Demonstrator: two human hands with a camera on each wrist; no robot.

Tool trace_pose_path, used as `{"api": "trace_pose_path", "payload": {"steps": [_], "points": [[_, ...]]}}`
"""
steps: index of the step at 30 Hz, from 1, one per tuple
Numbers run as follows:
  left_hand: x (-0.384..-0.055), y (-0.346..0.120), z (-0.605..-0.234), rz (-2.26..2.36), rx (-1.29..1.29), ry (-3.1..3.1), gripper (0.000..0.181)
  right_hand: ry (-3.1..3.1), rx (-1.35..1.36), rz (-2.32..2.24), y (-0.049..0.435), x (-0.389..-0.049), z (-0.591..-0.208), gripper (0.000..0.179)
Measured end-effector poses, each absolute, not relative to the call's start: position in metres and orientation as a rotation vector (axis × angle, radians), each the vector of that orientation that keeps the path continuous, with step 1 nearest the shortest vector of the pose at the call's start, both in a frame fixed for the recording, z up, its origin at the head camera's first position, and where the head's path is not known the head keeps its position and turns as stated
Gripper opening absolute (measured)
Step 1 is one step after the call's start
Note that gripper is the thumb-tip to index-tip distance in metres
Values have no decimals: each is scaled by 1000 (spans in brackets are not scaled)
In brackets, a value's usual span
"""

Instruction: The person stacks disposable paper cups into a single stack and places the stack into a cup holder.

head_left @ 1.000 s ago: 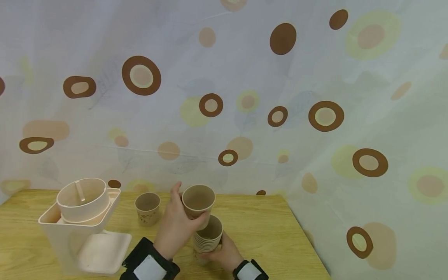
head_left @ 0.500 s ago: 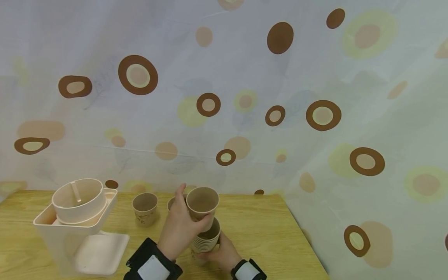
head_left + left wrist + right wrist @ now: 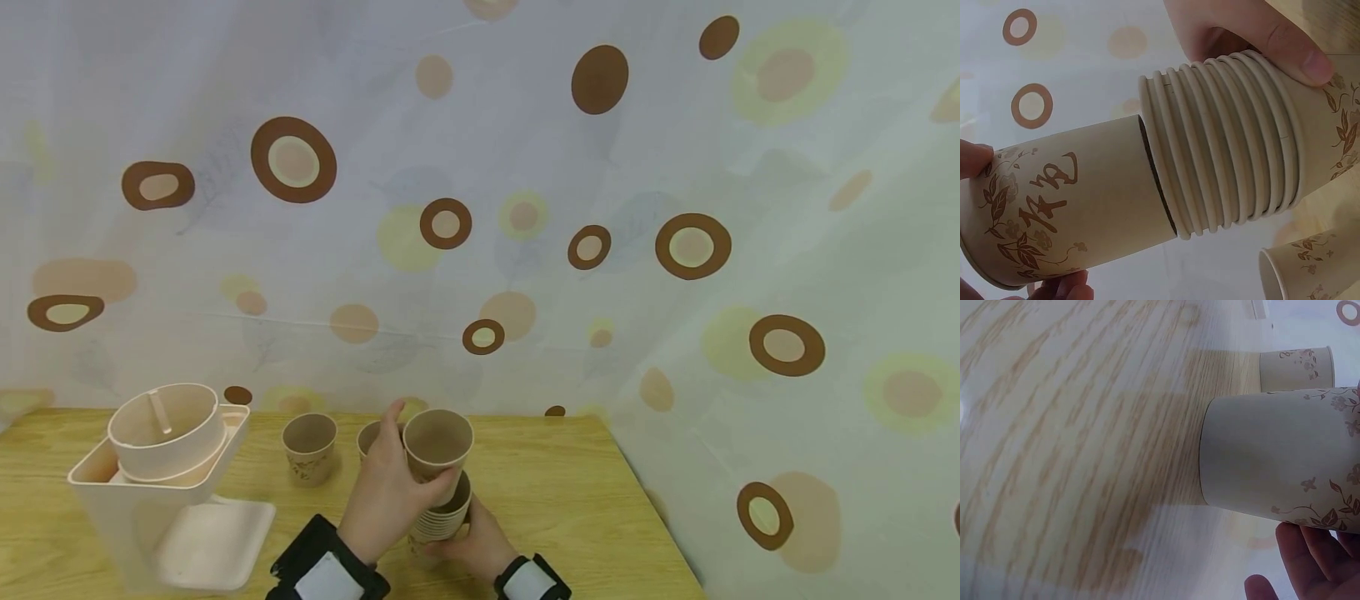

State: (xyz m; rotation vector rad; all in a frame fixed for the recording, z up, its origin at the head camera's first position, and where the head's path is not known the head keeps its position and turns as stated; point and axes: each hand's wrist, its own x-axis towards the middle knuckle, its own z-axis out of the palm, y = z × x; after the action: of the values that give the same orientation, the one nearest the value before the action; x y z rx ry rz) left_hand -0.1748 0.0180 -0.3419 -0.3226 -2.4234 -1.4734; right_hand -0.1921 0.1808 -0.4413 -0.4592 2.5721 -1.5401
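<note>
In the head view my left hand (image 3: 386, 492) holds a single beige paper cup (image 3: 438, 442) by its sides, mouth up. Directly below it is a stack of nested paper cups (image 3: 441, 527), gripped low down by my right hand (image 3: 480, 546). The left wrist view shows the single cup (image 3: 1085, 206), printed with brown leaves and lettering, its base end just inside the mouth of the stack (image 3: 1222, 144). Seen from the right wrist, the lowest cup (image 3: 1266, 456) of the stack has the fingers (image 3: 1313, 556) of my right hand along its side.
One paper cup (image 3: 309, 446) stands on the wooden table (image 3: 570, 500), left of my hands. Another cup (image 3: 367, 435) is partly hidden behind my left hand. A white container (image 3: 135, 517) with a round tub (image 3: 168, 437) in its top stands farther left. A patterned curtain (image 3: 525, 167) hangs behind.
The single cup and my left hand have shifted slightly right and down over the stack. A cup behind the left hand has come into sight. My right hand keeps its grip on the stack.
</note>
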Motion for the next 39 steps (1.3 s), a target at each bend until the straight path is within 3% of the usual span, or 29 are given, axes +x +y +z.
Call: {"api": "trace_pose_path", "payload": {"steps": [9,39], "points": [[-174,18,-345,-1471,-359,-2424,77,2553,-450,-1551,181,-191,-440,68],[-176,21,-352,-1418,-454,-2438,72,2525,-456,-1541,183,-195,-445,74]]}}
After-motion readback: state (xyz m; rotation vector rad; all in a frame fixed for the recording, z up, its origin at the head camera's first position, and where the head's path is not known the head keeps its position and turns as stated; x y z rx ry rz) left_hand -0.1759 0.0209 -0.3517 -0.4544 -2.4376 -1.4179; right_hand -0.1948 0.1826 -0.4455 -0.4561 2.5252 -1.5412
